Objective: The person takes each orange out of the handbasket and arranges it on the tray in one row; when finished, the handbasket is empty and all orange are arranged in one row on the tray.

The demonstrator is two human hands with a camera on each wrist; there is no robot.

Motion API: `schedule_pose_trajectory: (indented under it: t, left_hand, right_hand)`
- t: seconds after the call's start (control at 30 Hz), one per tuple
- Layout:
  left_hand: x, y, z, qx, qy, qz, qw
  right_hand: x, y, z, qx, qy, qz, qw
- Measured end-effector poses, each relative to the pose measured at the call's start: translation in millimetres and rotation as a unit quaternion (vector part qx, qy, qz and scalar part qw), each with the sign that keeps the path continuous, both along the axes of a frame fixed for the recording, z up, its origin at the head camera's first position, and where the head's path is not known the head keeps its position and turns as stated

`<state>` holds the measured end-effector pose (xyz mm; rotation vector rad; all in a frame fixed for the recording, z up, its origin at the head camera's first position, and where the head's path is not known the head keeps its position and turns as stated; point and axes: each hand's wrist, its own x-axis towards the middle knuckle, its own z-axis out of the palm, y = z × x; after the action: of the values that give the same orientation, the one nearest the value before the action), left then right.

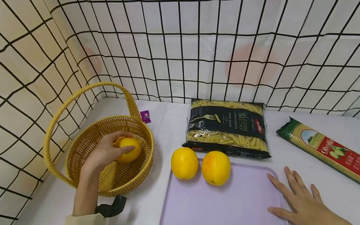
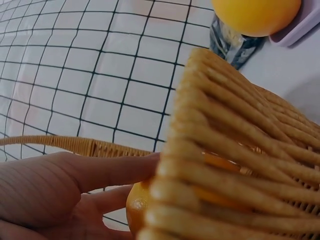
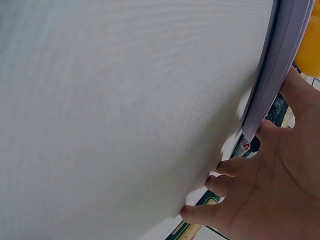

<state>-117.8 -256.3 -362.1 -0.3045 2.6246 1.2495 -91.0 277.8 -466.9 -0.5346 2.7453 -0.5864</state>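
Observation:
Inside the yellow wicker basket (image 1: 78, 155), my left hand (image 1: 104, 151) grips a round orange-yellow fruit (image 1: 130, 151), fingers and thumb around its sides. The left wrist view shows the fruit (image 2: 136, 205) partly hidden behind the woven rim (image 2: 200, 125). My right hand (image 1: 308, 207) lies with fingers spread at the right edge of the lilac tray (image 1: 230, 218), thumb and forefinger over its rim. In the right wrist view that hand (image 3: 270, 185) is beside the tray's edge (image 3: 275, 65). Two similar yellow fruits (image 1: 184, 163) sit side by side at the tray's back left.
A bag of penne pasta (image 1: 229, 127) lies behind the tray. To the right is a long green and red spaghetti pack (image 1: 342, 157). A small purple wrapped piece (image 1: 145, 116) is near the basket handle (image 1: 55, 122). Black wire grid (image 1: 214, 42) walls the back and sides.

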Motion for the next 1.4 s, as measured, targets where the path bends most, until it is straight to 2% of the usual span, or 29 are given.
schedule_pose_trajectory:
  t: [0.2, 0.4, 0.57, 0.73, 0.93, 1.13, 1.23, 1.4]
  left_hand:
    - [1.6, 2.9, 6.5, 0.008, 0.014, 0.001, 0.9999]
    - [3.3, 10.6, 17.8, 0.041, 0.043, -0.012, 0.9982]
    - [4.8, 24.0, 27.6, 0.058, 0.076, -0.021, 0.9953]
    - [2.7, 43.1, 30.4, 0.095, 0.116, -0.043, 0.9877]
    - [0.6, 81.7, 31.4, 0.152, 0.156, -0.065, 0.9739]
    - [1.3, 134.9, 22.7, 0.176, 0.186, -0.092, 0.9623]
    - [4.0, 163.2, 16.8, 0.183, 0.193, -0.120, 0.9566]
    - [11.9, 206.1, 6.2, 0.184, 0.180, -0.168, 0.9514]
  right_hand:
    - [-0.4, 0.2, 0.8, -0.004, -0.007, -0.002, 1.0000]
    - [0.1, 0.1, 0.4, -0.008, -0.007, -0.003, 0.9999]
    - [0.6, 0.8, 0.2, -0.010, -0.008, -0.004, 0.9999]
    - [0.4, 0.4, 0.8, -0.011, -0.011, -0.005, 0.9999]
    - [0.0, 0.5, 0.7, -0.012, -0.013, -0.006, 0.9998]
    - [0.2, 0.8, -0.1, -0.014, -0.013, -0.007, 0.9998]
    - [0.3, 0.7, -0.2, -0.013, -0.011, -0.005, 0.9998]
    - [0.1, -0.1, 0.2, -0.012, -0.009, -0.007, 0.9999]
